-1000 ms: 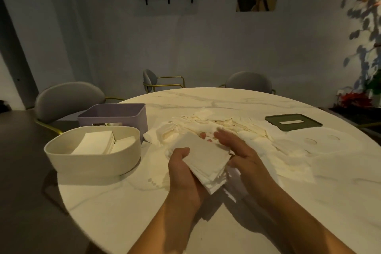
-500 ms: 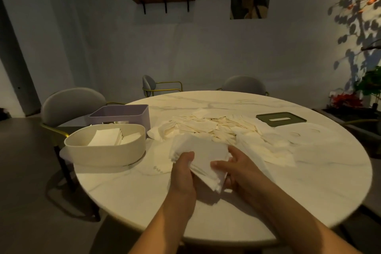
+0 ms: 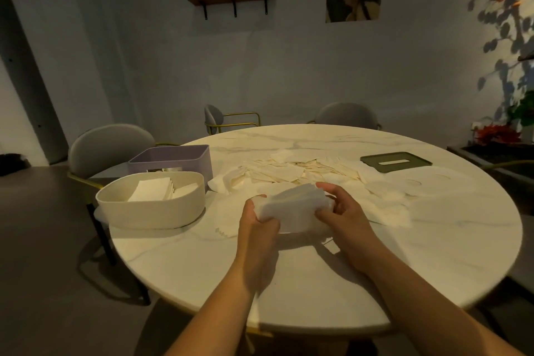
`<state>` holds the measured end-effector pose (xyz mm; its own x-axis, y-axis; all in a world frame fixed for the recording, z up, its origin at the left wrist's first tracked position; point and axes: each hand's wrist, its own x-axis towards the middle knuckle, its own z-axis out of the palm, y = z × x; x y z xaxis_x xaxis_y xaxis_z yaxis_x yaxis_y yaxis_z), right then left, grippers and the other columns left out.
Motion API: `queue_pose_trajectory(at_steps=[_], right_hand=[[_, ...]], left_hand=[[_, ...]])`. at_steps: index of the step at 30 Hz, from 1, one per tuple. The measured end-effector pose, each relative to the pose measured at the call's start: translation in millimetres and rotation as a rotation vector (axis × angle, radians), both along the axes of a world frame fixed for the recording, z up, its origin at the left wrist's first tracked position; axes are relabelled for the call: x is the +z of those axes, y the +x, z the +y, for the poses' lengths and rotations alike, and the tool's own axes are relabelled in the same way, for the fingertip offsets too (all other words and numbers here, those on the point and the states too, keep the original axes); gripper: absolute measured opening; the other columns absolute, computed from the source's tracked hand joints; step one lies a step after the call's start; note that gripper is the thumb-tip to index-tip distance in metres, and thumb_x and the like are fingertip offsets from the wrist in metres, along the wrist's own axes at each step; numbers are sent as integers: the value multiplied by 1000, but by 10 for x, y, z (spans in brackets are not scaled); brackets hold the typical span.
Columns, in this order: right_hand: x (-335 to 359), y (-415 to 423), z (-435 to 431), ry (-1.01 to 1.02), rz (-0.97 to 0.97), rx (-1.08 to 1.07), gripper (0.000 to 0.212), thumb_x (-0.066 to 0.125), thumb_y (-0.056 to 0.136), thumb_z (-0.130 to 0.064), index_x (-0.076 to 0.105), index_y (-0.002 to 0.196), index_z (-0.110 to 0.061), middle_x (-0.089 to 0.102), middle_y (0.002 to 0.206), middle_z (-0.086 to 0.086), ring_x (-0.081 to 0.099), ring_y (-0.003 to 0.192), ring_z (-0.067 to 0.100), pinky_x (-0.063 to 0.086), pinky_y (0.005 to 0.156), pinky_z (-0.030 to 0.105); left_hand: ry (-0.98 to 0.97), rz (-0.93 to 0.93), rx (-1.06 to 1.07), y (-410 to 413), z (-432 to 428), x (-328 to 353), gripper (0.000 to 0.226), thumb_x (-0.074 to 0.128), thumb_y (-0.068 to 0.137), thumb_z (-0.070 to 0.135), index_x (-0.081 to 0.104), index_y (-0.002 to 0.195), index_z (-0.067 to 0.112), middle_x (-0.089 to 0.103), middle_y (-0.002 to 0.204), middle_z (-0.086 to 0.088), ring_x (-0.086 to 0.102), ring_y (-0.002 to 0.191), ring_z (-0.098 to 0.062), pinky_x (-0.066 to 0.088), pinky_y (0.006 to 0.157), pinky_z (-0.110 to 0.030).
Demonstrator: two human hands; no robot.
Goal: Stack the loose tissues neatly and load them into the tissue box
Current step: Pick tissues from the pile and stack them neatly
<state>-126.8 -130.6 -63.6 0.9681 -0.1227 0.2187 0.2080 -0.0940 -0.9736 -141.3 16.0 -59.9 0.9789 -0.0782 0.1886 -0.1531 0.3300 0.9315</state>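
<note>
Both hands hold a thick stack of white tissues (image 3: pixel 291 205) just above the round marble table (image 3: pixel 433 254). My left hand (image 3: pixel 257 220) grips the stack's left end and my right hand (image 3: pixel 341 211) grips its right end, fingers curled over the edges. A cream tissue box (image 3: pixel 150 211) stands open to the left with a few folded tissues (image 3: pixel 153 189) inside. Loose tissues (image 3: pixel 289 173) lie scattered across the table beyond my hands.
A purple box (image 3: pixel 173 159) stands behind the cream box. A dark green lid (image 3: pixel 396 162) with a slot lies at the table's far right. Grey chairs (image 3: pixel 107 147) surround the table. One small tissue (image 3: pixel 224 231) lies left of my hands.
The camera has pulled back and up, showing more of the table. The stack has turned from a slanted hold to lying crosswise between both hands, each gripping an end.
</note>
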Motion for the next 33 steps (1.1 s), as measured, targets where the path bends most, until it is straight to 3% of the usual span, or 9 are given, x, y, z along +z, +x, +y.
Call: queue_pose_trajectory(at_steps=[2,7,11,15,18,23,27,30,33], right_hand=[[-4,39,-5,14,17,35,50,52,89,3,51,123,-33,52,131,1,52,118,24,50,98,44],[-29,112,-54,114,57,38,71,44,77,23,50,120,-32,63,117,0,57,113,23,51,95,44],[-54,140,-91,75,81,-20,53,54,87,7,50,125,-30,60,116,-2,61,101,16,56,77,28],[-43,139,-106,21,127,-100,33,53,94,-12,53,121,-30,63,112,-1,63,96,17,57,73,28],[-14,94,-71,76,89,-118,25,51,95,-10,59,113,-25,65,105,-2,65,84,15,53,56,17],[31,39,-41,208,85,-72,26,42,98,-5,61,107,-19,63,99,-1,62,78,14,49,48,13],[33,58,-17,247,102,-69,28,37,101,-17,62,101,-30,64,107,-4,64,92,19,59,73,30],[3,75,-36,176,55,-22,20,37,100,-37,56,100,-42,59,111,-15,58,106,17,52,93,41],[-30,48,-45,-31,-55,63,22,52,93,-34,48,112,-45,49,118,-21,54,108,13,54,89,35]], left_hand=[[9,52,65,58,-12,2,60,50,67,6,45,125,21,56,119,-11,57,107,-27,56,85,-40],[146,40,122,130,-14,28,54,38,85,-16,43,127,19,54,103,-4,54,87,-13,48,53,-11],[123,47,138,147,22,49,44,47,90,-9,46,122,22,57,107,-3,55,88,-9,49,55,-9],[140,3,167,153,-13,52,32,53,91,-5,49,112,18,56,96,4,55,81,-7,48,53,-9],[75,66,136,160,-38,29,37,53,89,-7,52,113,22,56,100,2,56,87,-14,53,59,-18],[113,80,128,175,-71,24,40,54,87,-8,49,116,20,55,103,2,55,90,-15,52,57,-13],[194,13,109,141,-66,70,51,52,83,-15,43,119,20,52,97,9,53,83,-9,46,51,-6],[226,-7,88,126,-55,52,61,56,80,-16,40,119,27,51,103,9,53,89,-11,48,54,-7],[189,8,87,122,-52,51,66,54,78,-19,40,120,28,50,104,10,52,88,-13,48,51,-9]])
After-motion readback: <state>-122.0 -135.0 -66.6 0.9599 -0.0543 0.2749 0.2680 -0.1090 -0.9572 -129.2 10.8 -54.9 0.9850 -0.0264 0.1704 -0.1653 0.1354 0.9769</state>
